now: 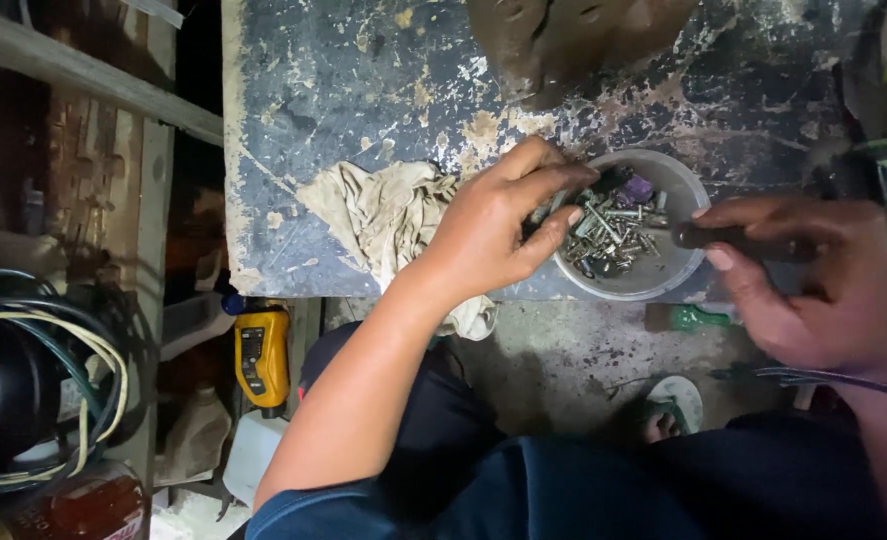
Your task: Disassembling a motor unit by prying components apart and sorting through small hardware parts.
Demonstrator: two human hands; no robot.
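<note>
Picking through the screws in a grey bowl on the worn bench, the left hand pinches fingertips together, nothing lifted out yet, while the right hand clamps a dark tool handle.

Harsh central spotlight – edges fall dark; right side blurred, slight glare.

I'm in a workshop: my scarred, paint-flaked bench, a bowl of screws, an oily rag, coiled cables, probably a yellow meter.
</note>
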